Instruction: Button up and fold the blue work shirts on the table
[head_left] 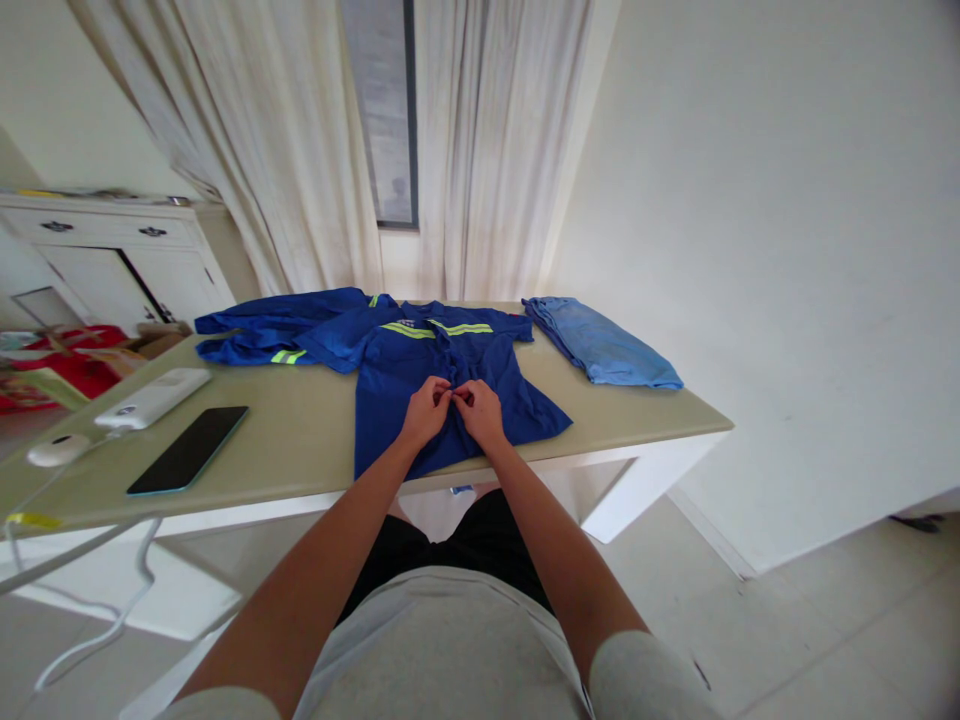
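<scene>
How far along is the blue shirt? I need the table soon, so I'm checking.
Done, by the look of it: a folded light-blue garment lies at the table's far right. In hand: the left hand and right hand pinch the front placket of the dark blue shirt, spread flat, apparently at a button. Left: that shirt is unfolded, its sleeve stretched out left; which buttons are closed cannot be told.

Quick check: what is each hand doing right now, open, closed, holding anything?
Left hand: closed, pinching the front placket of the blue work shirt.
Right hand: closed, pinching the same placket right beside the left.
</scene>
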